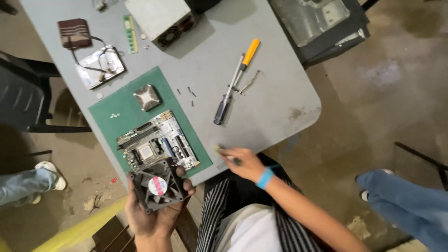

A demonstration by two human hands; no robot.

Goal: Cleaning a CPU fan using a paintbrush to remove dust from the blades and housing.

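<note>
My left hand [151, 217] holds a black square cooling fan [157, 185] with a pink centre label, just off the near edge of the grey table [275, 107]. The fan hangs right below a bare motherboard [156, 142] that lies on a green mat [119, 112]. My right hand [245, 163], with a blue wristband, rests on the table's near edge. Its fingers are pinched on a small dark object that I cannot make out, beside a tiny yellowish bit [218, 149].
A heatsink [147, 97], loose screws [191, 91], a black-handled screwdriver [225, 103] and a yellow-handled one [246, 57] lie mid-table. A hard drive [100, 66], memory stick [130, 33], power supply [161, 18] and open case [317, 21] sit farther off. Other people's legs [406, 203] [25, 182] stand either side.
</note>
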